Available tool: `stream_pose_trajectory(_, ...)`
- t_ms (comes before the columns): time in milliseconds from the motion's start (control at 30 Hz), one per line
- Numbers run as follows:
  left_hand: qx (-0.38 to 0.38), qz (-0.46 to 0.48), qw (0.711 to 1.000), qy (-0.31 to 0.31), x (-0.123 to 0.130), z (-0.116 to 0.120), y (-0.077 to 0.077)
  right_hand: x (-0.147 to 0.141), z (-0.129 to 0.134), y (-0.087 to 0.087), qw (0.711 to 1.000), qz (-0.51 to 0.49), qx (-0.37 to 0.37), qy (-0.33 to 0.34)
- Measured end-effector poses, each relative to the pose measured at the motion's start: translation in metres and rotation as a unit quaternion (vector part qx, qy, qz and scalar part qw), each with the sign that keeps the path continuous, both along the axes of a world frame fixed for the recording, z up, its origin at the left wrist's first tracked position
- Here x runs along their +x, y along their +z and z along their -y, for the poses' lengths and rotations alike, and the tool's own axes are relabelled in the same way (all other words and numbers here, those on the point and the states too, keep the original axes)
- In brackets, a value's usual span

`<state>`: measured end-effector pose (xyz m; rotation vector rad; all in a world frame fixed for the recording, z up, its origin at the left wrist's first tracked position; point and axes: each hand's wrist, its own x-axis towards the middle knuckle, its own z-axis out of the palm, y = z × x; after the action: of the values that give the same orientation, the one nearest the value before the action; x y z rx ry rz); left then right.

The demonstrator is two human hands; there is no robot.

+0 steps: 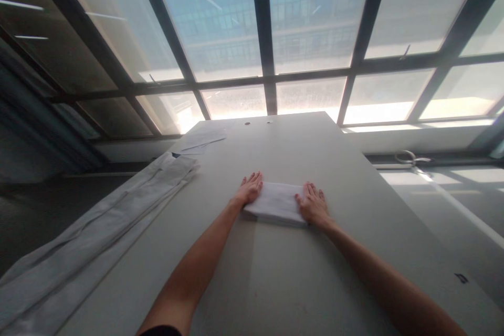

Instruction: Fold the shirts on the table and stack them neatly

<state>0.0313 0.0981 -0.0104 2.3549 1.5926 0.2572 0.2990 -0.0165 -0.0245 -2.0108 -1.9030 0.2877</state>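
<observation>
A white folded cloth (pixel 279 202) lies flat on the white table (pixel 291 152), forming a compact rectangle with layers showing along its near edge. My left hand (pixel 250 189) rests on its left end, fingers stretched forward. At the opposite end my right hand (pixel 313 203) lies with its palm down and its fingers extended, partly covering the cloth's right edge. Both hands press from above and neither grasps the cloth. The cloth's two ends are partly hidden beneath my hands.
Long pale fabric (pixel 118 226) drapes along the table's left edge. Sheets of paper (pixel 200 140) lie at the far left corner. Windows (pixel 311 16) rise behind the table. A white cable or strap (pixel 411 158) is on the right, beyond the table edge.
</observation>
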Motion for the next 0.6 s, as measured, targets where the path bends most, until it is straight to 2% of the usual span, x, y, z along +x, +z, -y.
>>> stream_pose_trajectory(133,0.032,0.041,0.997,0.058,-0.015,-0.003,0.002,0.018,0.001,-0.002,1.0,0.003,0.017,-0.014)
stream_pose_trajectory(233,0.068,0.088,0.986,0.121,-0.032,0.008,0.006,0.028,0.005,-0.002,0.999,-0.015,0.036,-0.027)
stream_pose_trajectory(300,0.081,0.118,0.98,0.14,-0.042,0.018,0.007,0.032,0.006,-0.002,0.997,-0.043,0.051,-0.032)
stream_pose_trajectory(433,0.067,0.187,0.973,0.12,-0.048,0.034,0.007,0.024,0.012,-0.001,0.993,-0.087,0.079,-0.025)
stream_pose_trajectory(533,0.038,0.257,0.96,0.105,-0.041,0.033,0.005,0.004,0.021,0.0,0.993,-0.083,0.082,0.008)
stream_pose_trajectory(600,0.035,0.268,0.957,0.109,-0.036,0.028,0.004,-0.011,0.029,0.001,0.995,-0.064,0.076,0.033)
